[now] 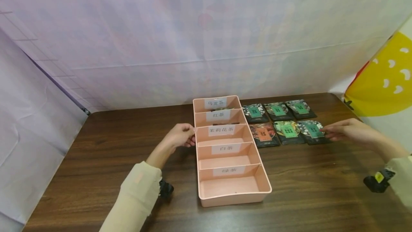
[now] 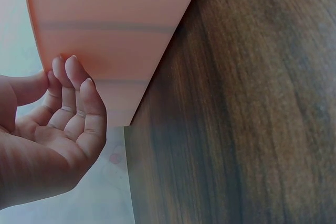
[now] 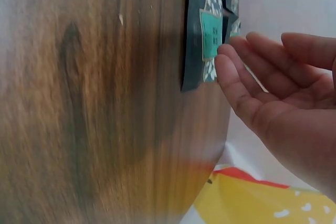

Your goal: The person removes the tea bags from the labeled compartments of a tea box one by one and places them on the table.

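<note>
The pink tray [image 1: 233,199] stood on the brown counter [image 1: 309,192], its five compartments running front to back, each with a white label. In the two farthest, the tops of dark packets showed. The left hand [image 1: 181,136] pinched the tray's left rim between thumb and index finger, the other fingers bent close to the outer wall. The right hand [image 1: 354,132] was open, fingers loosely extended at the nearest right packet [image 1: 313,134]; contact was unclear. Six packets lay right of the tray in two rows of three, the orange one [image 1: 264,134] front left.
</note>
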### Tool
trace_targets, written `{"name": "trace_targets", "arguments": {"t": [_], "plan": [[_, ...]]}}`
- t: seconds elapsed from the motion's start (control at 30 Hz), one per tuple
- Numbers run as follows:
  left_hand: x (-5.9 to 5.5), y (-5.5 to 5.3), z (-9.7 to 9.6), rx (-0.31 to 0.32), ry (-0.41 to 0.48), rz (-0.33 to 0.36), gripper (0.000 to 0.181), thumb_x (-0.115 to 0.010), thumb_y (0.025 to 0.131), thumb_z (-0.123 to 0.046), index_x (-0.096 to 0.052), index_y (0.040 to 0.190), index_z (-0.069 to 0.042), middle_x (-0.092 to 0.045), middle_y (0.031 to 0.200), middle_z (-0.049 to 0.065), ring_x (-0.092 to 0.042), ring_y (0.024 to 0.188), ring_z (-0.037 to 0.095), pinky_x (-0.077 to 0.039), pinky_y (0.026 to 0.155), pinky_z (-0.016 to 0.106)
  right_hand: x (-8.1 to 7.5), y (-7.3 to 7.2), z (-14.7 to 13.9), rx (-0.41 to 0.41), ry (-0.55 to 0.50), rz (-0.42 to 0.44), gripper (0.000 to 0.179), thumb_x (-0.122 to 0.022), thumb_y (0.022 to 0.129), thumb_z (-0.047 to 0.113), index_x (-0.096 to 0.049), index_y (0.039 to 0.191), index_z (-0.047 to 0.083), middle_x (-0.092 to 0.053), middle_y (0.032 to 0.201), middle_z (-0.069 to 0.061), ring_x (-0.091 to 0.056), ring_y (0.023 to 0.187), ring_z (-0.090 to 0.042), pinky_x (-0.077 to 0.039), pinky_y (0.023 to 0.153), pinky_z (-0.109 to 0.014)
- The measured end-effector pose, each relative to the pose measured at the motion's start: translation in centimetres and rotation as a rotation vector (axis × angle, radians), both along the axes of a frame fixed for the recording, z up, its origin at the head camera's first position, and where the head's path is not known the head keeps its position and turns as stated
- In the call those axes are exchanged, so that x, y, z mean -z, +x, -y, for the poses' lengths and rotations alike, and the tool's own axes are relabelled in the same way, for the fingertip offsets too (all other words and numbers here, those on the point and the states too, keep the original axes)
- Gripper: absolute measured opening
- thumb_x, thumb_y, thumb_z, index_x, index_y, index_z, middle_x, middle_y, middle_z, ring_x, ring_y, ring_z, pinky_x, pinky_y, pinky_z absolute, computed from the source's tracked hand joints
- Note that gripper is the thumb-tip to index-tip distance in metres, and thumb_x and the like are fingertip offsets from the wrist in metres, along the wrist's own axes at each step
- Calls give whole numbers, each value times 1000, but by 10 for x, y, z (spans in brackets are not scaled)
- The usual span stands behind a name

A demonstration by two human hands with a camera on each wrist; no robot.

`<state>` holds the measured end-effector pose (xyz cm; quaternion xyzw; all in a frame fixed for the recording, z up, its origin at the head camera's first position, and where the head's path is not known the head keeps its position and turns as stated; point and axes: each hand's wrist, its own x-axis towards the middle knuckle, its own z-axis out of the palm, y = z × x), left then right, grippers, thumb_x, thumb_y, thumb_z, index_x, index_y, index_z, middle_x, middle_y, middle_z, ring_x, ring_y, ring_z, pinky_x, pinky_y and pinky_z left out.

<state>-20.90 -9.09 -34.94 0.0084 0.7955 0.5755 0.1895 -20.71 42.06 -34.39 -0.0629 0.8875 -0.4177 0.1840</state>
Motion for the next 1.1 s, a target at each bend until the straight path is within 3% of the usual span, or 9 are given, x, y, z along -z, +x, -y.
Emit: {"name": "trace_targets", "arguments": {"t": [0.27, 0.43, 0.6, 1.1], "plan": [[3, -2, 0, -8, -8, -4, 23, -45, 97, -13, -53, 92, 8, -54, 68, 6, -54, 55, 11, -47, 53, 22, 5, 1, 14, -75, 23, 6, 39, -37, 100, 14, -45, 120, -18, -40, 125, -37, -60, 91, -11, -51, 77, -33], [3, -2, -1, -10, -10, -4, 23, -46, 97, -14, -53, 91, 7, -55, 69, 7, -54, 56, 11, -47, 53, 23, 13, -1, 16, -54, 4, 4, 36, -35, 99, 9, -44, 119, -20, -38, 126, -38, -58, 91, -9, -51, 78, -37], [3, -2, 0, -9, -14, -1, 23, -46, 97, -14, -54, 92, 7, -55, 70, 7, -54, 56, 12, -47, 53, 22, 17, -4, 16, -32, 17, -11, 36, -35, 99, 9, -45, 120, -20, -37, 127, -38, -58, 94, -16, -51, 78, -38], [3, -2, 0, -5, -18, -8, 22, -46, 97, -13, -54, 92, 7, -55, 70, 7, -55, 57, 11, -47, 54, 23, -1, -7, 25, -6, 25, -12, 40, -35, 99, 13, -43, 121, -20, -42, 125, -35, -61, 89, -15, -52, 76, -33]]}}
